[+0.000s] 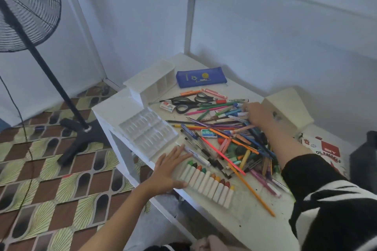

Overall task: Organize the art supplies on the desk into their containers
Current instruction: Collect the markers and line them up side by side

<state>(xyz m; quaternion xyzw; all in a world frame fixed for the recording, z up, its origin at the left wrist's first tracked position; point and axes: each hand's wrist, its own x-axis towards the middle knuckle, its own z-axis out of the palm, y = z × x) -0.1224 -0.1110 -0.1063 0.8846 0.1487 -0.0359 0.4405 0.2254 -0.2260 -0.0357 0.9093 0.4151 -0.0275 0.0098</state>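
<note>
A heap of pens, pencils and markers [234, 140] covers the middle of the white desk [244, 220]. My right hand [257, 113] reaches into the far side of the heap, fingers curled among markers; whether it holds one is unclear. My left hand [171, 170] lies flat with straight fingers against the end of a row of oil pastels [208, 183] near the front edge. An empty clear plastic pastel tray [149, 130] sits just beyond that hand. A blue pencil case [201, 77] lies at the back, next to a white desk organizer [155, 81].
Two pairs of black scissors [189, 102] and a small staple box [209, 133] lie among the pens. A cream box [289, 108] and an oil pastels carton [326, 149] stand at the right. A black standing fan [40, 63] is on the floor at left.
</note>
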